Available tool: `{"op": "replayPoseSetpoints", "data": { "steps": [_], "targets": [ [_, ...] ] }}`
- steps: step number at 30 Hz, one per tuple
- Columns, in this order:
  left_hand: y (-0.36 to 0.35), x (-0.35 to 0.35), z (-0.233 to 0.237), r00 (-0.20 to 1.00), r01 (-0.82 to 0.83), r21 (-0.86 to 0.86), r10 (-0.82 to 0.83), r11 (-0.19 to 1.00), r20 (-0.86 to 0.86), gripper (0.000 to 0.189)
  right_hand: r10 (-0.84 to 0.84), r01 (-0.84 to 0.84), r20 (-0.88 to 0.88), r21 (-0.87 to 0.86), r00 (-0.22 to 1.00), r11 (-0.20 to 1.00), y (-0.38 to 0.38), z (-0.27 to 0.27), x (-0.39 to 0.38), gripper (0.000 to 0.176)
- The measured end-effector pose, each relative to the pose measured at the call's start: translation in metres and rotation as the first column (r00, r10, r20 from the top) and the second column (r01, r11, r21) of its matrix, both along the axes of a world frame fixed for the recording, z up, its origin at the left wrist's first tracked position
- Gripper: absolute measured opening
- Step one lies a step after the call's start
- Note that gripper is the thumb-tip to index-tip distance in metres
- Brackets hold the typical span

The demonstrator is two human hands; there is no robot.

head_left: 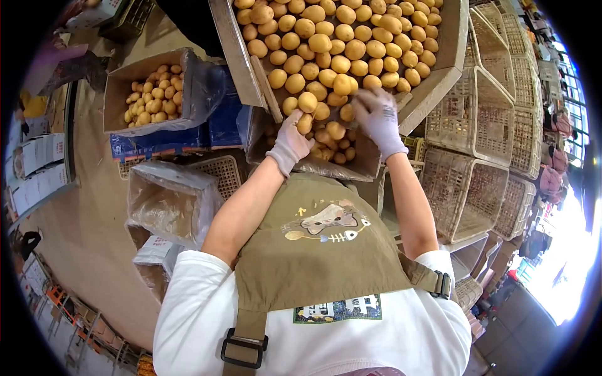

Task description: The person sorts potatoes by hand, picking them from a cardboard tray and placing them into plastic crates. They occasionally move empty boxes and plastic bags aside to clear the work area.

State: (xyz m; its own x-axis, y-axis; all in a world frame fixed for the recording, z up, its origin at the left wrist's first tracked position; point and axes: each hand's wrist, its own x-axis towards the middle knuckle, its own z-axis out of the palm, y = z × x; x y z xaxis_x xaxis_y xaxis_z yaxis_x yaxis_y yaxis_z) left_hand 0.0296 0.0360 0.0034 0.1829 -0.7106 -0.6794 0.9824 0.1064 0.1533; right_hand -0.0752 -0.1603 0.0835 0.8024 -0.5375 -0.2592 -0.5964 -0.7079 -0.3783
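Observation:
Many round, yellow-brown, potato-like pieces of produce [338,64] cover the sloping sorting tray [426,100] in front of me. My left hand [291,143], in a pale glove, is at the tray's lower left, fingers closed around one yellow piece [305,124]. My right hand [378,119], gloved as well, hovers at the lower right of the tray, next to another yellow piece [347,113]. Motion blurs its fingers, so its grip cannot be made out. Below both hands, an open cardboard box [360,168] holds more of the same produce.
On the left, a filled cardboard box [119,94] rests on a blue box [169,144]. A plastic-lined box [166,200] stands nearer me. Stacked plastic crates [464,188] line the right side. A wooden strip [266,88] lies along the tray's left edge.

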Motion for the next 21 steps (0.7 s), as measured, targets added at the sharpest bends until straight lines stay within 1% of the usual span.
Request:
{"op": "replayPoseSetpoints", "data": {
  "steps": [1,2,3,4,5,6,7,8,9,10,11,12,13,16,19,20,21],
  "targets": [
    [0.0,-0.001,-0.001,0.999,-0.028,-0.02,0.028,0.999,-0.026,0.052,-0.066,0.117,0.261,-0.185,0.963,0.976,0.01,0.004,0.004,0.042],
    [0.0,-0.002,-0.002,0.997,-0.057,-0.039,0.055,0.998,-0.051,0.052,0.022,0.016,0.119,-0.307,0.993,0.952,0.008,0.004,0.002,0.043],
    [0.001,-0.002,-0.003,0.994,-0.083,-0.056,0.079,0.995,-0.076,0.053,0.091,-0.097,-0.034,-0.407,0.995,0.908,0.007,0.002,0.001,0.043],
    [-0.002,-0.003,-0.011,0.989,-0.132,-0.068,0.128,0.989,-0.067,0.06,0.03,-0.022,0.026,-0.275,0.999,0.961,0.002,-0.003,0.002,0.045],
    [-0.002,-0.004,-0.015,0.989,-0.128,-0.057,0.123,0.99,-0.08,0.064,-0.037,0.047,0.078,-0.136,0.996,0.99,-0.006,-0.009,0.006,0.048],
    [-0.003,-0.003,-0.007,0.988,-0.127,-0.047,0.122,0.991,-0.093,0.068,-0.106,0.106,0.119,0.009,0.987,0.994,-0.009,-0.007,0.01,0.05],
    [-0.004,-0.003,-0.001,0.986,-0.128,-0.034,0.123,0.991,-0.108,0.072,-0.074,0.076,0.074,-0.029,0.995,0.997,-0.004,-0.007,0.011,0.053],
    [-0.006,-0.004,-0.008,0.99,-0.098,0.028,0.1,0.995,-0.097,0.083,-0.042,0.043,0.028,-0.063,0.999,0.997,0.007,-0.01,0.013,0.055],
    [-0.006,-0.006,-0.007,0.988,-0.102,0.006,0.102,0.995,-0.112,0.083,-0.015,0.014,-0.017,-0.092,1.0,0.996,0.017,-0.008,0.014,0.057],
    [-0.006,-0.006,-0.005,0.987,-0.104,-0.018,0.101,0.994,-0.126,0.083,0.071,-0.099,-0.208,-0.131,0.976,0.986,0.018,-0.002,0.013,0.062],
    [-0.007,-0.005,-0.003,0.985,-0.11,-0.044,0.103,0.993,-0.14,0.084,0.104,-0.154,-0.262,-0.177,0.959,0.972,0.021,-0.004,0.012,0.064],
    [-0.009,-0.003,-0.002,0.977,-0.115,-0.023,0.109,0.993,-0.183,0.084,0.107,-0.149,-0.232,-0.17,0.967,0.974,0.023,-0.007,0.009,0.063],
    [-0.01,-0.004,0.0,0.977,-0.118,-0.016,0.113,0.993,-0.18,0.083,0.11,-0.145,-0.202,-0.164,0.973,0.976,0.022,-0.009,0.007,0.062],
    [-0.008,-0.004,-0.001,0.978,-0.127,-0.011,0.123,0.992,-0.167,0.082,0.11,-0.177,-0.332,-0.18,0.937,0.968,0.02,-0.01,0.009,0.061],
    [-0.006,-0.002,-0.006,0.987,-0.097,-0.037,0.091,0.995,-0.13,0.078,0.116,-0.156,-0.249,-0.148,0.962,0.977,0.021,-0.009,0.008,0.061],
    [-0.005,-0.001,-0.007,0.992,-0.073,-0.044,0.068,0.996,-0.107,0.076,0.098,-0.131,-0.155,-0.221,0.983,0.966,0.025,-0.007,0.007,0.049],
    [-0.005,-0.001,-0.009,0.996,-0.05,-0.051,0.046,0.997,-0.083,0.074,0.069,-0.081,-0.077,-0.157,0.995,0.984,0.021,-0.006,0.008,0.043]
  ]
}}
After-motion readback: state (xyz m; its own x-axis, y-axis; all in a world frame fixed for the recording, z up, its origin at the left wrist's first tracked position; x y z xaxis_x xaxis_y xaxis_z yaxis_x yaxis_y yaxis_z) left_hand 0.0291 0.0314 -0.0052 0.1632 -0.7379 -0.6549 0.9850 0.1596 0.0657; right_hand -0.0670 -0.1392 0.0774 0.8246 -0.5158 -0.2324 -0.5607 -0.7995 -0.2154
